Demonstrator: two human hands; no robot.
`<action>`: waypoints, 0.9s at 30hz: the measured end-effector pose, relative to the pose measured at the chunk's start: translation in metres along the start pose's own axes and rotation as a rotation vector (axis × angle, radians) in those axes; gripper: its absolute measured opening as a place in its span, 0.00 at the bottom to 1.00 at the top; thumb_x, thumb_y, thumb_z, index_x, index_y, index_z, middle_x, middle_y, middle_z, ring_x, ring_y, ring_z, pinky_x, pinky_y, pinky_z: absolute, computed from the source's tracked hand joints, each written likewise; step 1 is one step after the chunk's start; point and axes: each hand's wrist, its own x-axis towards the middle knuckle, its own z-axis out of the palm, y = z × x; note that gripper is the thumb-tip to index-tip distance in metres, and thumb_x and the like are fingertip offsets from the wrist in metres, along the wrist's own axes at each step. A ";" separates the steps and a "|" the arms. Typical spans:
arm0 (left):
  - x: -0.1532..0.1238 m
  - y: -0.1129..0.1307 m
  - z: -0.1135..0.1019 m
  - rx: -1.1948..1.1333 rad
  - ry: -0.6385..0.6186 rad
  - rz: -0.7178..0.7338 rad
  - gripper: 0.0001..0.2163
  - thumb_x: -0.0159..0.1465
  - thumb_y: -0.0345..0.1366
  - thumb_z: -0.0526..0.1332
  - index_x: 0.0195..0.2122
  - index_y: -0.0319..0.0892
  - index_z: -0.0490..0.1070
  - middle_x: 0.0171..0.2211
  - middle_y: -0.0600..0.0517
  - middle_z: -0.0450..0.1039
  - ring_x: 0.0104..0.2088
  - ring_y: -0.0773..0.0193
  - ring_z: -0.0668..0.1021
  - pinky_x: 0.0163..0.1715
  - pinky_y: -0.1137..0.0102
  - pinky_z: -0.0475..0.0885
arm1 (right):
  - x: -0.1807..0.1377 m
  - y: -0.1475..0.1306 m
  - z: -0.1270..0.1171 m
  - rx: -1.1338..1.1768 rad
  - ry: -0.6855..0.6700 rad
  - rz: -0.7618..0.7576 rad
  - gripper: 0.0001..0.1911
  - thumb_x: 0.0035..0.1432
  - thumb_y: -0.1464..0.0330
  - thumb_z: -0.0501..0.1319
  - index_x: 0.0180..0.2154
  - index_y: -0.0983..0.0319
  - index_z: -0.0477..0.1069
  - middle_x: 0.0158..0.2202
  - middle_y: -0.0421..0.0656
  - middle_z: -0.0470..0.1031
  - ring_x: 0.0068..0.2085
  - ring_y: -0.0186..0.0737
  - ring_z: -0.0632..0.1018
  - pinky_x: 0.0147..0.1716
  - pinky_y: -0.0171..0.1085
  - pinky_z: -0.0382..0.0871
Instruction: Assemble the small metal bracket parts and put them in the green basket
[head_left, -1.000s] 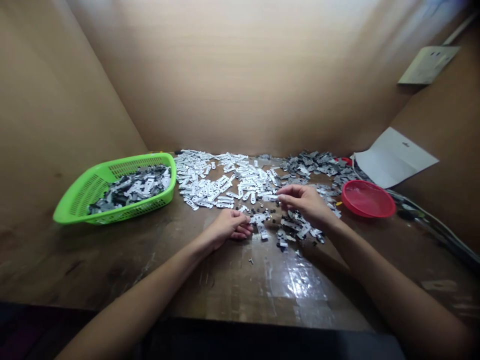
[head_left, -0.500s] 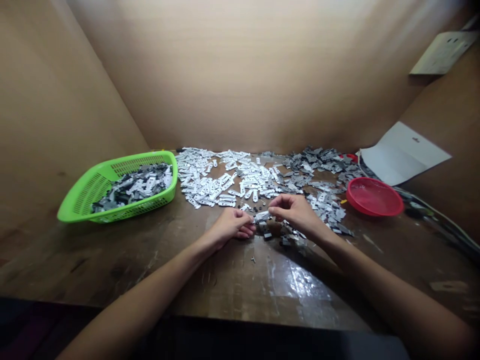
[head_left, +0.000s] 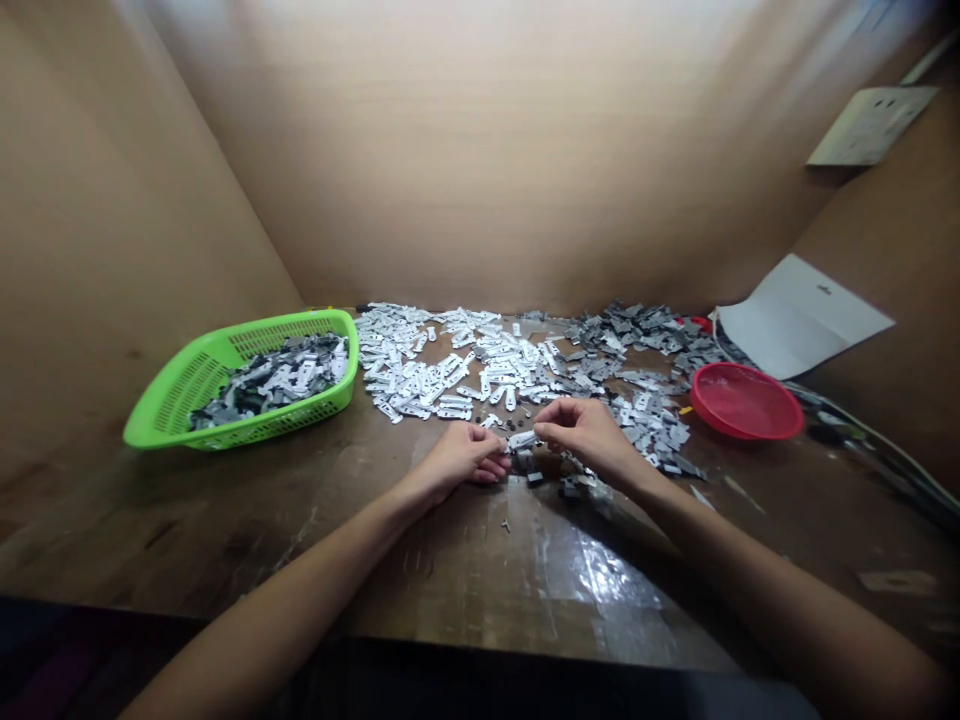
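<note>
Moved right hand point(head_left: 589, 437) off pile point(head_left: 649, 425), over to left hand point(head_left: 463, 460). Pinched clip point(head_left: 523, 438) in right fingertips. Kept left curled; couldn't tell its hold.

Brown board walls point(head_left: 487, 150), worn wooden table point(head_left: 225, 520)

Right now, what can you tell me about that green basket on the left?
The green basket is a shallow, rectangular tray of what looks like bright plastic, with slotted mesh walls and a smooth rim. It sits on the wooden table at the left. Small grey and white flat pieces fill part of it, heaped toward its right end. A spread of white pieces lies close beside it.
</note>
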 end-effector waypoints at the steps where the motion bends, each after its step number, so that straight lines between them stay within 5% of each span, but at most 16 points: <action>1: 0.000 0.000 0.000 0.001 -0.003 0.001 0.10 0.54 0.39 0.62 0.29 0.36 0.71 0.29 0.45 0.76 0.26 0.68 0.77 0.25 0.76 0.71 | 0.000 0.000 0.000 -0.004 0.004 0.003 0.08 0.47 0.67 0.62 0.29 0.65 0.71 0.24 0.41 0.72 0.23 0.32 0.71 0.22 0.31 0.65; 21: -0.002 0.004 0.000 -0.032 0.008 -0.019 0.10 0.53 0.39 0.63 0.29 0.35 0.71 0.29 0.45 0.76 0.24 0.70 0.76 0.25 0.76 0.71 | -0.001 -0.002 0.002 0.021 0.028 0.058 0.11 0.46 0.64 0.64 0.30 0.65 0.72 0.23 0.41 0.73 0.22 0.32 0.71 0.22 0.32 0.64; 27: -0.003 0.005 -0.001 -0.064 0.006 -0.013 0.11 0.54 0.41 0.63 0.29 0.36 0.71 0.29 0.46 0.76 0.24 0.71 0.75 0.26 0.76 0.70 | 0.000 -0.004 -0.001 -0.049 0.087 0.038 0.13 0.47 0.62 0.63 0.31 0.65 0.75 0.31 0.45 0.76 0.32 0.37 0.75 0.33 0.36 0.68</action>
